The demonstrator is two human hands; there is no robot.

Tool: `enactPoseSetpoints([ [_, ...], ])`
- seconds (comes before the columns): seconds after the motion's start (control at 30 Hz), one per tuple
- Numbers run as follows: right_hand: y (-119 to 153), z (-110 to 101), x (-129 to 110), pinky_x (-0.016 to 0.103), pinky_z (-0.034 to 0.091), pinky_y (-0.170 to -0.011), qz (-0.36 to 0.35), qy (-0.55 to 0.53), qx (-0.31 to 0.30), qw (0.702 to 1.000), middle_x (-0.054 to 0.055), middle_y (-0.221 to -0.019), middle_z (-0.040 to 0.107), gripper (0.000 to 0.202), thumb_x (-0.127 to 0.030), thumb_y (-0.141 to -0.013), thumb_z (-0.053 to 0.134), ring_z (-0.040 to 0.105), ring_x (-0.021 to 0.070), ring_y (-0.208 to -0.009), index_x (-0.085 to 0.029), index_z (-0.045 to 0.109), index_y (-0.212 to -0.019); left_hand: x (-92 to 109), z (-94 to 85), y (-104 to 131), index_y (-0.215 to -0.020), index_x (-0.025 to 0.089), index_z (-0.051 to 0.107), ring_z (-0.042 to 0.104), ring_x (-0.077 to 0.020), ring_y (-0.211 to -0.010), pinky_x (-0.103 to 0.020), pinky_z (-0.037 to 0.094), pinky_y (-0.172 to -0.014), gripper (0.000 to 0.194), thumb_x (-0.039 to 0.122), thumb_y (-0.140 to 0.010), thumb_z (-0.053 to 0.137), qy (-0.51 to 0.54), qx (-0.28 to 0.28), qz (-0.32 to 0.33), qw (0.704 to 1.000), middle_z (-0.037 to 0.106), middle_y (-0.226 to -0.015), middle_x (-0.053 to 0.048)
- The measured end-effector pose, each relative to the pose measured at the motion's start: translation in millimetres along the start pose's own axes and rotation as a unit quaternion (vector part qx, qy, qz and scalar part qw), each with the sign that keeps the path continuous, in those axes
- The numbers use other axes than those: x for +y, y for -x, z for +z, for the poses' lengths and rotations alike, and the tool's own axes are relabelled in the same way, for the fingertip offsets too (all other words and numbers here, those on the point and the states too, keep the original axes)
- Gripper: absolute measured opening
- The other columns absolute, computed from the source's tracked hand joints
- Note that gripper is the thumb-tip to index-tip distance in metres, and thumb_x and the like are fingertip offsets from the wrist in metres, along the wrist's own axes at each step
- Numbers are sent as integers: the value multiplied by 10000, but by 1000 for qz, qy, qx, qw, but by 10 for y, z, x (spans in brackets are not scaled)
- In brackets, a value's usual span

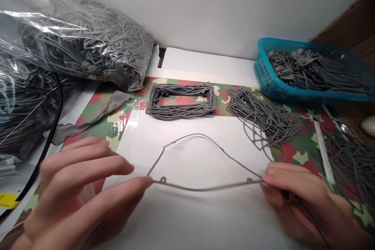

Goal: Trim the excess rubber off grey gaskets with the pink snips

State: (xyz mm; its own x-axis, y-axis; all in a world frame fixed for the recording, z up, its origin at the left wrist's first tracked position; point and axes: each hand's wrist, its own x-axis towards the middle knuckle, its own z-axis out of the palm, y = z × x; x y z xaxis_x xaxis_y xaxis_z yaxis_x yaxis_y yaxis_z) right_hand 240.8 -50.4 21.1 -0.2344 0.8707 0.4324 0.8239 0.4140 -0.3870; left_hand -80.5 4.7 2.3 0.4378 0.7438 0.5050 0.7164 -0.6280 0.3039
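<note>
A thin grey rubber gasket (202,190), a loop with small eyelets near its two front corners, is stretched between my hands above a white sheet (199,164). My left hand (90,191) has its thumb tip at the left corner, with the other fingers raised and partly spread. At the right corner, the closed thumb and finger of my right hand (307,199) pinch the loop. A dark thin strand shows against the right palm; what it belongs to is hidden. Behind the loop lies a neat rectangular stack of similar gaskets (181,113).
A loose heap of gaskets (263,117) lies right of the stack. Clear bags of grey parts (96,39) fill the left side. A blue basket (262,66) with more parts stands at the back right. A black cable (55,117) runs down the left.
</note>
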Motion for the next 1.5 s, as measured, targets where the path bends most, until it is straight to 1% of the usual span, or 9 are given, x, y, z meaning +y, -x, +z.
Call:
enactPoseSetpoints([
  [0.07,-52,-11,-9,276,544,-575,-59,-18,-19,998,-31,-648,703,203,-104,-875,500,658,147,-526,-276,531,-978,11,27,-31,-899,318,595,505,-237,-882,-465,464,-827,326,85,-683,667,-12,15,108,994,488,-905,-10],
  [0.13,-115,17,-6,263,532,-528,-84,-25,-20,996,-28,-612,683,178,-95,-893,484,632,134,-484,-247,540,-969,29,80,-70,-915,280,599,504,-241,-882,-465,465,-801,273,92,-718,619,-4,22,135,991,488,-911,-26],
  [0.2,-158,69,10,248,508,-479,-95,-30,18,995,-34,-568,647,165,-78,-899,488,604,121,-452,-215,563,-952,46,140,-88,-915,269,620,514,-211,-824,-453,464,-781,242,77,-776,572,34,42,104,993,490,-891,-23],
  [0.3,-166,144,39,235,486,-448,-109,-34,73,991,-36,-555,624,160,-44,-882,515,579,105,-439,-177,594,-922,71,200,-81,-924,267,647,512,-157,-733,-405,463,-744,296,15,-817,534,79,70,57,993,495,-876,-10],
  [0.47,-137,187,35,247,487,-451,-97,-16,66,993,-27,-565,631,164,-31,-863,548,600,117,-467,-166,598,-940,116,200,-105,-898,285,642,540,-150,-767,-358,453,-735,392,-59,-807,478,67,81,21,994,507,-820,12],
  [0.6,-126,197,31,245,491,-438,-86,-11,64,994,-37,-556,630,181,-37,-866,539,592,117,-449,-178,595,-965,106,176,-128,-895,269,638,519,-131,-685,-350,469,-695,388,-61,-785,467,50,57,33,997,541,-804,19],
  [0.83,-113,238,57,241,489,-423,-91,-15,78,993,-38,-557,636,187,-43,-855,542,600,120,-448,-183,601,-965,60,171,-117,-887,253,621,515,-138,-685,-355,472,-635,350,-45,-794,462,39,30,39,998,582,-769,7],
  [1.23,-140,252,60,225,502,-475,-89,-20,54,994,-36,-559,649,177,-34,-863,531,622,111,-468,-173,585,-959,57,191,-111,-878,278,632,552,-164,-697,-360,497,-656,371,-31,-772,457,50,27,33,998,621,-746,8],
  [1.5,-138,235,46,226,496,-480,-92,-9,54,994,-30,-570,657,172,-35,-871,526,642,117,-495,-175,580,-956,111,194,-136,-852,278,613,564,-116,-637,-265,462,-577,305,8,-804,478,37,22,11,999,636,-707,33],
])
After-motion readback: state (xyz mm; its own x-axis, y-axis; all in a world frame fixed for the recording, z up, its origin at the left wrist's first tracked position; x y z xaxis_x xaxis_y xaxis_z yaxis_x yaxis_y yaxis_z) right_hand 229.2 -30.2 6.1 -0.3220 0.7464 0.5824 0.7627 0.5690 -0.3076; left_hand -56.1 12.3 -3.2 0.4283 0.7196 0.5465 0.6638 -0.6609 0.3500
